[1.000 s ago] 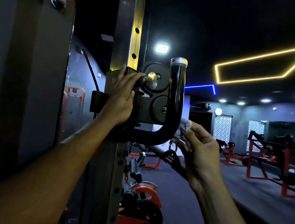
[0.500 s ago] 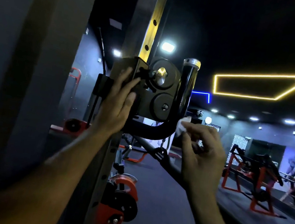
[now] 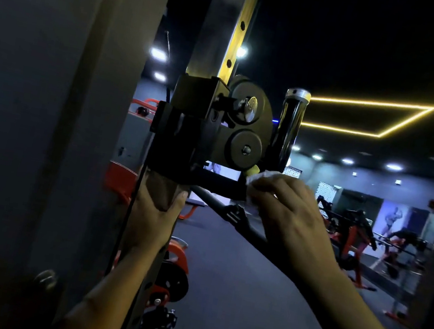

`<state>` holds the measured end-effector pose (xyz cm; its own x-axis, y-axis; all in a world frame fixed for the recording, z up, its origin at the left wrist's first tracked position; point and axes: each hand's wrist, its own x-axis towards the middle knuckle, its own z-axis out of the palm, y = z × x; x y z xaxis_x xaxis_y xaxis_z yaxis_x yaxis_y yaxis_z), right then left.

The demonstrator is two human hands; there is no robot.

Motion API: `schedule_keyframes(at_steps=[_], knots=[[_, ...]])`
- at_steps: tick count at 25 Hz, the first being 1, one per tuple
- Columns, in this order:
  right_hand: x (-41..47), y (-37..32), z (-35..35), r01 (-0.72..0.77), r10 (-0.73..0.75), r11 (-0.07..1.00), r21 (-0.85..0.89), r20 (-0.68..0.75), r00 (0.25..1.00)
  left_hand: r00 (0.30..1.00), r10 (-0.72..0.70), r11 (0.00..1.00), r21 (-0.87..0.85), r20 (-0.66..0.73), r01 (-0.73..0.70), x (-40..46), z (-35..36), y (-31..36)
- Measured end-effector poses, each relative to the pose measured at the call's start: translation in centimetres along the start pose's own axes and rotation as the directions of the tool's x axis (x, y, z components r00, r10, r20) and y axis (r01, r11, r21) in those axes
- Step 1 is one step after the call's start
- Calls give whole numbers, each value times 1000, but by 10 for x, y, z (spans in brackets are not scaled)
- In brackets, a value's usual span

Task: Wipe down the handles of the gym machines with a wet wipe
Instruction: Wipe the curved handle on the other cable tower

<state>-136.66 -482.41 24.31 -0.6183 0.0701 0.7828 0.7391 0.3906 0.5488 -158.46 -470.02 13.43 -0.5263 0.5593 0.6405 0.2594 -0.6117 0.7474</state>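
2 hands working | right hand (image 3: pixel 292 221) pinching crumpled white wet wipe (image 3: pixel 261 178), now shifted to bend of curved black J-shaped handle (image 3: pixel 287 136) | left hand (image 3: pixel 152 218) dropped below carriage, fingers curling round grey steel upright (image 3: pixel 227 35) | wiping progressing along handle.

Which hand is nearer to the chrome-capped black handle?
Right. The right hand presses a white wipe against the chrome-capped black handle; the left hand grips the upright post below.

Two bare forearms (no sleeves visible)
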Motion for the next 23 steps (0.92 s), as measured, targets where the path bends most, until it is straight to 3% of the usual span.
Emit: schedule_keyframes(at_steps=[3, 6, 11, 16, 20, 23], knots=[[3, 4, -12, 133, -122, 984, -118, 102, 987, 998, -66, 998, 2, -21, 66, -1, 0, 4], [15, 13, -20, 282, -255, 955, -90, 234, 938, 992, -125, 992, -13, 6, 125, -4, 1, 2], [29, 15, -23, 413, -354, 907, -87, 379, 855, 988, -153, 988, -18, 13, 153, -6, 0, -2], [44, 7, -13, 445, -373, 893, -65, 443, 815, 991, -131, 991, -42, -14, 130, -7, 0, -4], [60, -2, 0, 334, -268, 942, -15, 566, 780, 993, -106, 993, -51, -41, 104, -6, 0, -5], [80, 0, -22, 378, -353, 922, 87, 594, 723, 993, -106, 994, -31, -43, 105, -8, 2, -5]])
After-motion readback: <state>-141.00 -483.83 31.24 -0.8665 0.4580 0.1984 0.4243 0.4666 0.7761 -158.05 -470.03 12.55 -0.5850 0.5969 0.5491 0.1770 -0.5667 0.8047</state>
